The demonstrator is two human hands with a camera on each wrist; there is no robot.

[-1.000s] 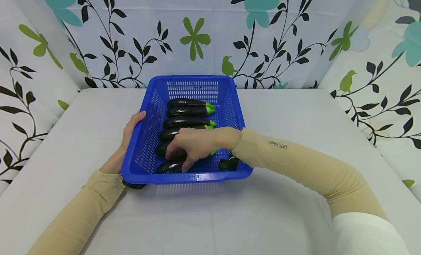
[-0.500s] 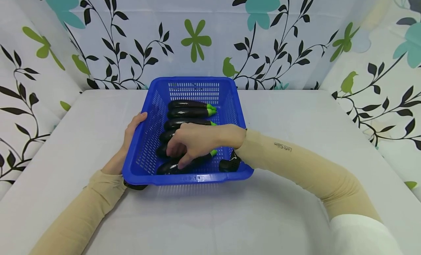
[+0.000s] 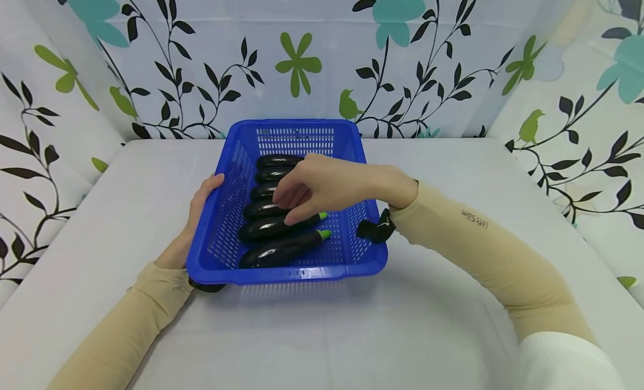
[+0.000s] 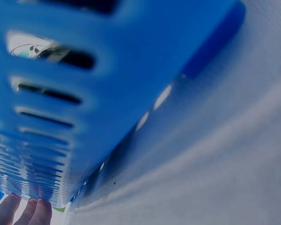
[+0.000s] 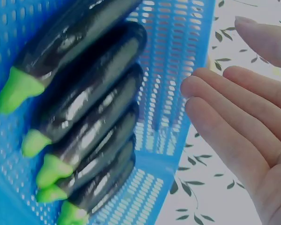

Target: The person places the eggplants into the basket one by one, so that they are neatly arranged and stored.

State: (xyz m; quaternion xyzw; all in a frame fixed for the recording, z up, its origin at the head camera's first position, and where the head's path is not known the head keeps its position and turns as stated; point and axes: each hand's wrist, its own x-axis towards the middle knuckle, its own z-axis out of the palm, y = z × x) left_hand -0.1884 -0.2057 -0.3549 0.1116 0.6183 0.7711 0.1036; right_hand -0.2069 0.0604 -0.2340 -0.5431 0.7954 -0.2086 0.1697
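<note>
A blue plastic basket (image 3: 302,274) with slotted walls stands in the middle of the table. Inside lies a row of several glossy dark eggplants, the nearest eggplant (image 3: 282,250) close to the front wall, green stems pointing right. My left hand (image 3: 197,211) holds the basket by its left side; its fingertips (image 4: 40,213) show beyond the slotted wall in the left wrist view. Over the eggplants hovers my right hand (image 3: 337,183), hiding the stems of the farther ones. In the right wrist view its fingers (image 5: 225,136) are loosely bent and hold nothing.
A white cloth covers the table (image 3: 322,334). Behind and at both sides hang curtains (image 3: 299,66) printed with leaves, flowers and birds. A black strap (image 3: 377,228) hangs at my right wrist, by the basket's right rim.
My right hand has risen away from the front eggplants and moved back and to the right. The two nearest eggplants are now uncovered. My left hand stays at the basket.
</note>
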